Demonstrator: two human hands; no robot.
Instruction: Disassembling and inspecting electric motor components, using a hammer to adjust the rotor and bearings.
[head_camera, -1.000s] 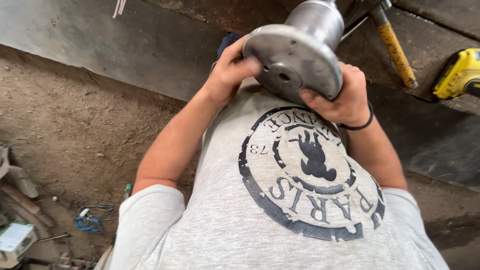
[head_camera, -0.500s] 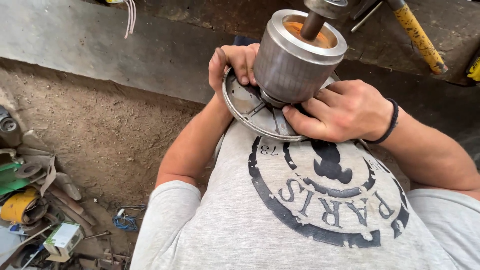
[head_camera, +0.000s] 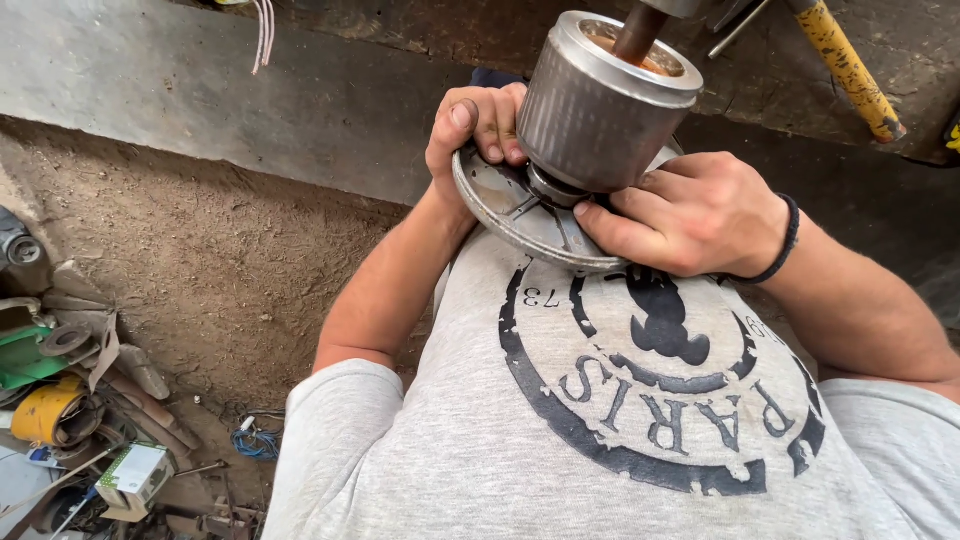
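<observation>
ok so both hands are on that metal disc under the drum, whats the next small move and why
Probably a small pull of the disc away from the drum, evenly on both sides. The left hand hooks its far rim and the right hand presses its near edge, while the disc sits tilted against the drum's hub, so an uneven tug could jam it.
</observation>
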